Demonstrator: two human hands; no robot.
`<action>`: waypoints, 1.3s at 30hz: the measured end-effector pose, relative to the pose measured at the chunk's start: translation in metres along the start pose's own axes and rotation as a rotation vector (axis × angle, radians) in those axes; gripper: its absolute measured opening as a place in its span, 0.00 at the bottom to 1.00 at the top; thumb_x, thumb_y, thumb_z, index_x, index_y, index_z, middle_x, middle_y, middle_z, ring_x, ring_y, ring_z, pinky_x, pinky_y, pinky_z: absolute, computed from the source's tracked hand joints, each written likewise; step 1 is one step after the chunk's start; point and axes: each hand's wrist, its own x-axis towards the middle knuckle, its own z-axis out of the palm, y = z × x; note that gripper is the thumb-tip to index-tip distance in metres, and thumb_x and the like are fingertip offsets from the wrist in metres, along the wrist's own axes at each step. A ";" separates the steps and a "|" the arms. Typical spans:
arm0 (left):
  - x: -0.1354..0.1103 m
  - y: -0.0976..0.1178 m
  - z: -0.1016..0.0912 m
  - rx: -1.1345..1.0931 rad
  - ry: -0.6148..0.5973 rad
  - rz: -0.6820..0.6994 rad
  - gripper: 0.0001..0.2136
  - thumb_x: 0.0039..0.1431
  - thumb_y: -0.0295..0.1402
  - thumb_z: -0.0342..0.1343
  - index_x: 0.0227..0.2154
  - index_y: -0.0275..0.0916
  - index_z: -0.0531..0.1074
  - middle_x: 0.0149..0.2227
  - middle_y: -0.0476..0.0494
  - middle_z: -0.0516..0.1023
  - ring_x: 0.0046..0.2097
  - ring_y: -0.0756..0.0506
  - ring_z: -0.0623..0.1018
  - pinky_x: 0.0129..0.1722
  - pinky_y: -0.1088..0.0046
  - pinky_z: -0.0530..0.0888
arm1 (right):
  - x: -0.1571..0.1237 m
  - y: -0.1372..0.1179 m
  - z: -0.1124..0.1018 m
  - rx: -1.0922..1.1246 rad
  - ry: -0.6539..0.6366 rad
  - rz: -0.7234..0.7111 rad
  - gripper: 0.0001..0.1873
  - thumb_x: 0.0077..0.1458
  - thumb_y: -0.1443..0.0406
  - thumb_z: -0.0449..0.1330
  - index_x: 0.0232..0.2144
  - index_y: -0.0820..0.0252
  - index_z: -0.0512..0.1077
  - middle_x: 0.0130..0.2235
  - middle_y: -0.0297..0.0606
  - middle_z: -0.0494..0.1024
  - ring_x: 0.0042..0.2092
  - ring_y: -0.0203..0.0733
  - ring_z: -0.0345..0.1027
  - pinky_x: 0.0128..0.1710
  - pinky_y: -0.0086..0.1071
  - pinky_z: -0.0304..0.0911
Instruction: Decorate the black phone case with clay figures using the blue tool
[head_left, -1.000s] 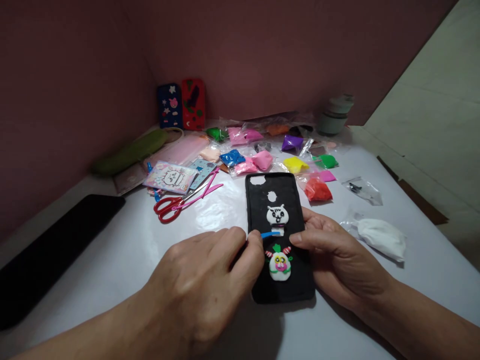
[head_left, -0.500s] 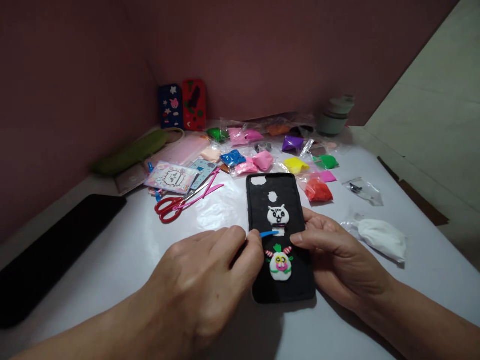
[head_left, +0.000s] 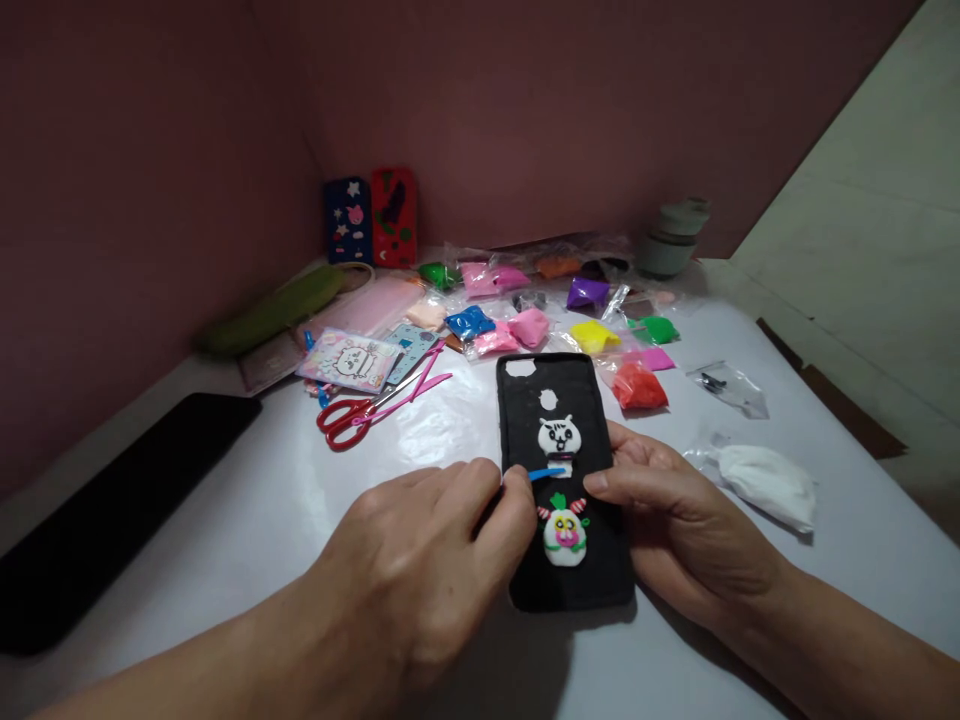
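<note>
A black phone case [head_left: 559,395] lies flat on the white table [head_left: 247,510]. Two clay figures are stuck on it: a white cat face [head_left: 559,435] and, nearer me, a white figure with green and pink parts [head_left: 564,534]. My left hand [head_left: 427,560] pinches a thin blue tool [head_left: 546,473], whose tip touches a small white piece just below the cat face. My right hand [head_left: 675,510] grips the case's right edge, thumb on top.
Several bags of coloured clay [head_left: 592,335] lie behind the case, with a white clay bag [head_left: 769,480] to the right. Red scissors [head_left: 352,415], pink tools, cards, two decorated cases [head_left: 371,218] and a grey jar [head_left: 671,240] stand further back. A black slab [head_left: 112,510] lies left.
The view has shifted slightly, so everything sits a little lower and to the right. The blue tool's tip stays at the white piece under the cat face; both hands keep their grip.
</note>
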 end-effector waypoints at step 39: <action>-0.005 -0.008 0.012 -0.001 0.108 -0.034 0.12 0.64 0.21 0.42 0.46 0.31 0.66 0.29 0.47 0.70 0.25 0.49 0.66 0.22 0.73 0.61 | 0.000 0.000 -0.002 -0.011 -0.004 -0.034 0.17 0.42 0.76 0.61 0.38 0.63 0.75 0.34 0.39 0.80 0.33 0.39 0.72 0.38 0.34 0.66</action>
